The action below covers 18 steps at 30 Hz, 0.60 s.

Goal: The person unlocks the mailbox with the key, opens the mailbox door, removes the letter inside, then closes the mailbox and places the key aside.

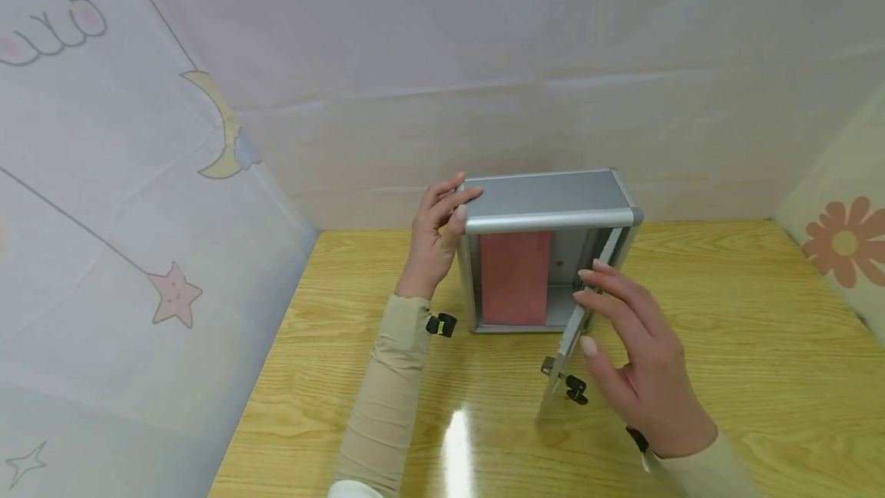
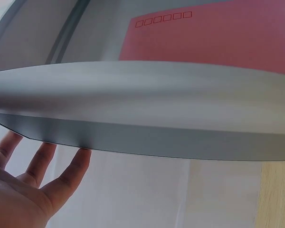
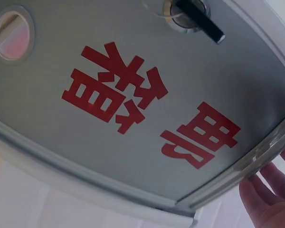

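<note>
A grey metal mailbox (image 1: 546, 202) with red characters on its door stands on the table, its front facing me. The door (image 3: 147, 156) hangs open on the right side and is seen nearly edge-on from above. Upright inside leans a pink envelope (image 1: 515, 275), with a row of small printed squares in the left wrist view. My left hand (image 1: 435, 240) rests on the box's top left corner, fingertips against the metal. At the door's upper edge, my right hand (image 1: 639, 360) touches it with extended fingertips. Keys (image 1: 575, 388) hang at the door's lock (image 3: 185, 14).
The wood-grain table (image 1: 332, 313) spreads around the box. Behind it hangs a pale cloth backdrop (image 1: 415, 129), with a printed side panel (image 1: 124, 198) at left and a flower print (image 1: 845, 243) at right. Each wrist wears a small black camera.
</note>
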Each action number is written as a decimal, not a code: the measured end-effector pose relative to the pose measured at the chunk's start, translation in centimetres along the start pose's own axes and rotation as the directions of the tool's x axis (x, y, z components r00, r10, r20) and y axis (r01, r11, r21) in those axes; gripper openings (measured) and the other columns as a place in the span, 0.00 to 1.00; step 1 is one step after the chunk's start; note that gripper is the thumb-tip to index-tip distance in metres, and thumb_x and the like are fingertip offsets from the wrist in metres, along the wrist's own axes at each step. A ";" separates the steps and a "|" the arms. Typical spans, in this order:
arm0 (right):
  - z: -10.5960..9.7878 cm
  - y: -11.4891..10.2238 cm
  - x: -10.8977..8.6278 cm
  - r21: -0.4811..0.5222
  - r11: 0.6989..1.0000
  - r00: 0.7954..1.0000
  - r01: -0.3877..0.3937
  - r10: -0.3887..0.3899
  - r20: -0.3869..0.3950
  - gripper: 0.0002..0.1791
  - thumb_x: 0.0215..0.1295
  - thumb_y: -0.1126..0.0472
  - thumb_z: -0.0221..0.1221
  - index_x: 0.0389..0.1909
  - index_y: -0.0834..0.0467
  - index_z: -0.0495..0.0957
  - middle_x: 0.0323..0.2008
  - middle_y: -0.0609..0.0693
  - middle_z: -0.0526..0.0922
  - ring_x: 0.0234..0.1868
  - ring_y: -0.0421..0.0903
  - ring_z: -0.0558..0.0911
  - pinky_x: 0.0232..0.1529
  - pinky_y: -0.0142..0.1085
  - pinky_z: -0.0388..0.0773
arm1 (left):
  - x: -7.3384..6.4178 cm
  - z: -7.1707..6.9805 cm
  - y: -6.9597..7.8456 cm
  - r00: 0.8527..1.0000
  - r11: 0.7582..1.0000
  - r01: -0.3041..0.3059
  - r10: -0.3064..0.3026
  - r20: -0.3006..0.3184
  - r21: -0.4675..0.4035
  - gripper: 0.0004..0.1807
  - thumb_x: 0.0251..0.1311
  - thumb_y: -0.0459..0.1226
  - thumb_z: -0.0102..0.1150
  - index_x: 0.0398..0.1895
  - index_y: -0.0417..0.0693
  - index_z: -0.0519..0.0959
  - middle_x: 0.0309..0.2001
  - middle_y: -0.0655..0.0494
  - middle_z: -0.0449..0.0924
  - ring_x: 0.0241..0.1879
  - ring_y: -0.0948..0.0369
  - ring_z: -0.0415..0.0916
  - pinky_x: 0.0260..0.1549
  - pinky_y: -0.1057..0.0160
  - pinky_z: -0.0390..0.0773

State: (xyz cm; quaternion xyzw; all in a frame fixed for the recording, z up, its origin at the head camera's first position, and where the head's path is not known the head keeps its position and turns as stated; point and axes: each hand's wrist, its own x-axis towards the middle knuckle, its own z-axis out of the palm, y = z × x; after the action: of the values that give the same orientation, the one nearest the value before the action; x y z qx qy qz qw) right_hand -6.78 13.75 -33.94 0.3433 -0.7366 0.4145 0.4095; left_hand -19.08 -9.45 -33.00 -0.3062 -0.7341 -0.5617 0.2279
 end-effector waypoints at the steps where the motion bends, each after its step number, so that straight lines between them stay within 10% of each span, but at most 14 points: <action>1: -0.3 -0.1 0.0 0.018 1.000 1.000 0.003 -0.003 -0.010 0.27 0.72 0.50 0.49 0.41 0.73 0.78 0.48 0.69 0.76 0.59 0.61 0.71 0.62 0.38 0.62 | 0.0 0.0 0.0 1.000 1.000 0.004 -0.004 -0.001 0.000 0.35 0.71 0.56 0.40 0.54 0.32 0.76 0.63 0.40 0.64 0.64 0.45 0.61 0.52 0.49 0.68; 18: -5.6 0.7 -2.5 0.140 0.985 0.991 -0.099 0.110 -0.073 0.19 0.65 0.62 0.57 0.46 0.77 0.77 0.50 0.71 0.75 0.52 0.49 0.78 0.48 0.24 0.70 | -0.1 0.0 0.2 1.000 1.000 0.014 -0.014 -0.007 0.000 0.35 0.71 0.57 0.40 0.54 0.32 0.77 0.63 0.40 0.64 0.62 0.46 0.64 0.49 0.52 0.68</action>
State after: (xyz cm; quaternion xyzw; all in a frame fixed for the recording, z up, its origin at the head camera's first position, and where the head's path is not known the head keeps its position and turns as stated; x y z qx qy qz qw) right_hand -4.52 19.47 -34.65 0.3143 -0.7067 0.4980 0.3922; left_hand -18.88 -9.42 -32.90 -0.2991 -0.7355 -0.5641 0.2266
